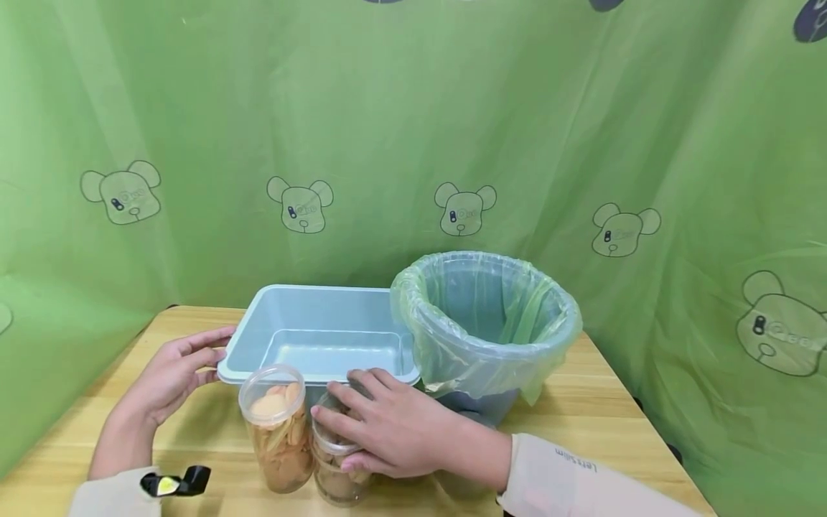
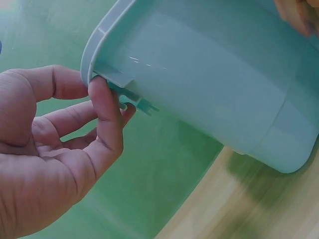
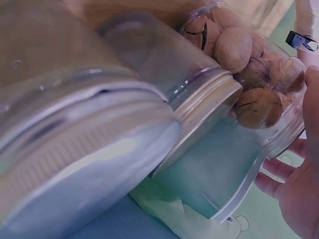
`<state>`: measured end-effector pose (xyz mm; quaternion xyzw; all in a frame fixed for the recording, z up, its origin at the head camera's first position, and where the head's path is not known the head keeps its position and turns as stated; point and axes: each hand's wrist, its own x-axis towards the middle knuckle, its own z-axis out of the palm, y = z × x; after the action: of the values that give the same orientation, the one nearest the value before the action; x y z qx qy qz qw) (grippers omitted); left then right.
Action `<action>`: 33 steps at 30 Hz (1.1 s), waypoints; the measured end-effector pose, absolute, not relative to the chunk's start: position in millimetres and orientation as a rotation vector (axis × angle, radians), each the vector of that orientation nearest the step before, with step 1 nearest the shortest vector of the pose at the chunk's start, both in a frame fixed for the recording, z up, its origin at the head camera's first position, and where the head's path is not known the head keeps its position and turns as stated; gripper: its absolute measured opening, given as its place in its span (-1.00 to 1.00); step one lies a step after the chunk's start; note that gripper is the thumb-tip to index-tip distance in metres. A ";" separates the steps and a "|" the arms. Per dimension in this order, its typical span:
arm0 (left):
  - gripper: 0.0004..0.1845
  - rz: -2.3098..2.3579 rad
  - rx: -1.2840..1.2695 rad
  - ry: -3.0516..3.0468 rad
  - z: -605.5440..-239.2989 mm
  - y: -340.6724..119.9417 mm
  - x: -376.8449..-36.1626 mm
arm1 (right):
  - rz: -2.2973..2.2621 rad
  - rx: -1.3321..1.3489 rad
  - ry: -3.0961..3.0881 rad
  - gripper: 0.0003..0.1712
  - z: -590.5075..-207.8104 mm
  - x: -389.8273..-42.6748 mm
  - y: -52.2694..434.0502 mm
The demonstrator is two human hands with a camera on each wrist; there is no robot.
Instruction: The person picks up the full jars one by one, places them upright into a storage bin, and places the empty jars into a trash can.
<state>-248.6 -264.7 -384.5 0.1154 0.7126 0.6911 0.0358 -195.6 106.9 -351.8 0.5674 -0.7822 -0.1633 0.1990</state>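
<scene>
My right hand (image 1: 349,433) grips a clear jar of walnuts (image 1: 337,482) from above, near the table's front edge, with fingers curled round its top. The walnuts (image 3: 249,64) show through the jar wall in the right wrist view, with my fingers (image 3: 299,194) at its far side. Beside it on the left stands an open clear jar of pale orange slices (image 1: 279,431). My left hand (image 1: 197,357) lies at the left corner of a pale blue plastic tub (image 1: 316,316). Its fingertips (image 2: 102,97) touch the tub's rim (image 2: 92,59), fingers mostly straight.
A bin lined with a green bag (image 1: 484,323) stands right of the tub, touching it. A blurred threaded jar top (image 3: 79,139) fills the right wrist view's foreground. The wooden table (image 1: 614,424) is bounded by green bear-print sheeting (image 1: 452,129) behind and at both sides.
</scene>
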 end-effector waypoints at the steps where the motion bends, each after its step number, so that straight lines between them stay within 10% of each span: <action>1: -0.40 2.125 0.357 2.190 -384.1 -264.5 -248.7 | -0.460 1.586 -2.197 -0.21 -350.8 -196.0 106.5; 33: -0.41 2.135 0.339 2.177 -384.3 -265.2 -249.7 | -0.277 1.729 -2.241 -0.30 -341.4 -200.8 96.3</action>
<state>-249.7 -265.2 -384.3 0.1104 0.7091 0.6954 0.0368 -200.8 96.3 -341.4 0.6013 -0.7792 -0.0962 0.1483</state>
